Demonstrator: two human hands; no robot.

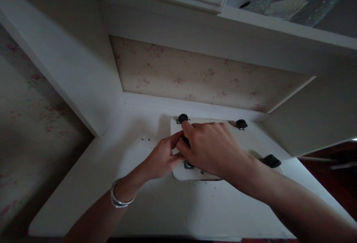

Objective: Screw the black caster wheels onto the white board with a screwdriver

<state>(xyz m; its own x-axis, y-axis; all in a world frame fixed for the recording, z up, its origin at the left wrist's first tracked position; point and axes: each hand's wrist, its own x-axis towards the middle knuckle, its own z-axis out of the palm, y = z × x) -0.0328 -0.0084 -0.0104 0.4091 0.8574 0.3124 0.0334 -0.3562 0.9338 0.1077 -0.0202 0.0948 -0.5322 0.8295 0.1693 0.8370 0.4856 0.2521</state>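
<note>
A white board [212,175] lies flat with black caster wheels at its corners. One caster [183,118] stands at the back left, another caster [241,124] at the back right, and a third caster [271,161] at the right. At the front left a metal caster plate [188,164] shows below my fingers. My right hand [213,144] is closed around a black and yellow handle [185,137], which looks like a screwdriver; its shaft is hidden. My left hand [163,157], wearing a bracelet, meets it with fingers pinched together; what they hold is hidden.
Two small dark screws [145,139] lie on the white desktop [117,176] left of the board. White side panels and a floral back wall [195,75] enclose the desk. Above hangs a shelf [284,23] holding clear plastic packaging [320,3].
</note>
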